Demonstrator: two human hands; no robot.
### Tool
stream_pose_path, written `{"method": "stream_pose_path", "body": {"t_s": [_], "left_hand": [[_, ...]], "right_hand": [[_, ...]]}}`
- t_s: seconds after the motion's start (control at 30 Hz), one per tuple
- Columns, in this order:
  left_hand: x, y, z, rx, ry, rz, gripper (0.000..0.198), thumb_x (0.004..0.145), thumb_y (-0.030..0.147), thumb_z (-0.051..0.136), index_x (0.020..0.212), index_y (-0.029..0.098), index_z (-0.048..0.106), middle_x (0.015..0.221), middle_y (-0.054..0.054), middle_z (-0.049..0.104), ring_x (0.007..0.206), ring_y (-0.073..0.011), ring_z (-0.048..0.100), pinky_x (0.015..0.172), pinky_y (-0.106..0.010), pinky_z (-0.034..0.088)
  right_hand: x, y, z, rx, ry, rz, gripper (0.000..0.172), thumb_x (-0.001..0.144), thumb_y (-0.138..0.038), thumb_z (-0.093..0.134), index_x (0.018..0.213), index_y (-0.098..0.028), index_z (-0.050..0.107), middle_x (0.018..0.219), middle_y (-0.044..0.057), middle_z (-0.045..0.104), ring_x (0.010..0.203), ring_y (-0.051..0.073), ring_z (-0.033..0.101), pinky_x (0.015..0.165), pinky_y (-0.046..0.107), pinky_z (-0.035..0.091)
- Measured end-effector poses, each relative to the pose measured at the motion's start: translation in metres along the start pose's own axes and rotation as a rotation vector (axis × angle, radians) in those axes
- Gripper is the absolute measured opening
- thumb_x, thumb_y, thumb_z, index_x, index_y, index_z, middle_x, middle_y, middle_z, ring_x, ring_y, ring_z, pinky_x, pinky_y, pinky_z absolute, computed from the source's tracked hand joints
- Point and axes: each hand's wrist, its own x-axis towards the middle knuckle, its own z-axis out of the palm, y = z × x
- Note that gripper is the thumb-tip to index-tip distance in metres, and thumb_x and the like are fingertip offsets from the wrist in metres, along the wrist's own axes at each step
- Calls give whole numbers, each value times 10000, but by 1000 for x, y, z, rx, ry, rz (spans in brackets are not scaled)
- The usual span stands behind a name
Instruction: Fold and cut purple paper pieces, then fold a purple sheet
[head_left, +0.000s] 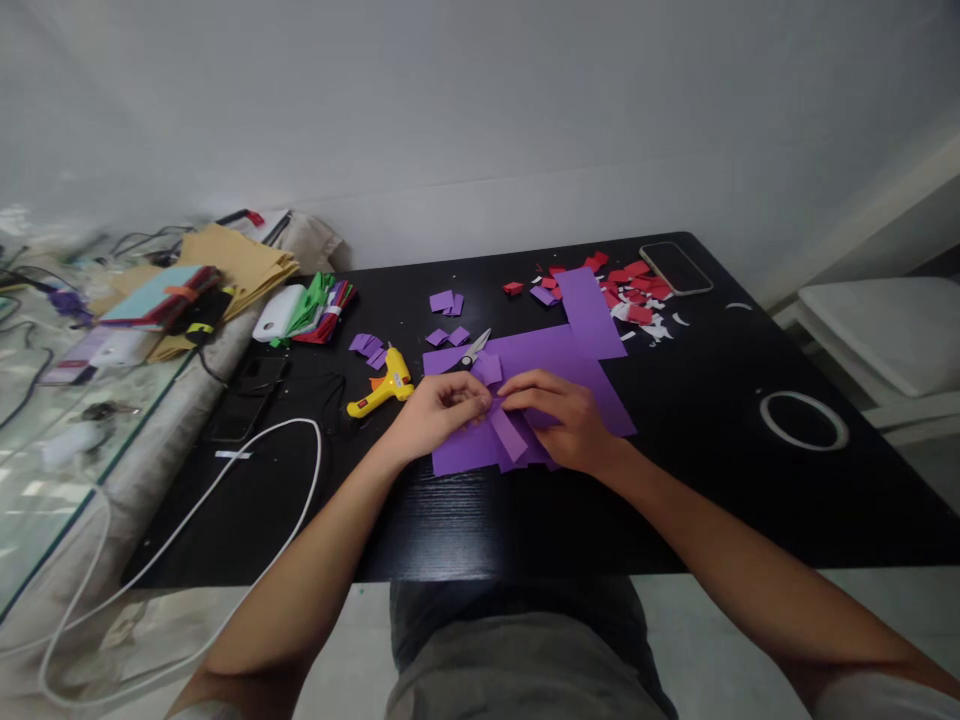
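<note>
Both hands meet over large purple paper sheets on the black table. A narrow purple paper strip hangs between them, its upper end at the fingertips. My left hand pinches at that end, thumb and forefinger together. My right hand is closed on the strip from the other side, and its lower fingers are partly hidden. Just beyond the fingers lie scissors, blades pointing away, and a small purple paper piece. A yellow glue gun rests left of my left hand.
Small purple pieces lie near the glue gun. Red and white scraps surround a phone at back right. A tape ring sits right. A white cable loops left, near another phone and bundled coloured strips.
</note>
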Motion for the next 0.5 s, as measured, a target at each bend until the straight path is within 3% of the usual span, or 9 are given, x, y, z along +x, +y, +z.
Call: {"method": "stream_pose_path", "body": {"t_s": [0.5], "left_hand": [[-2, 0, 0, 133, 2, 69, 235, 917, 371, 690, 900, 141, 736, 735, -22, 700, 656, -129, 618, 638, -250, 462]], "right_hand": [[0, 0, 4, 24, 15, -14, 319, 876, -12, 613, 1043, -259, 728, 1105, 60, 759, 1009, 200, 754, 901, 353, 634]]}}
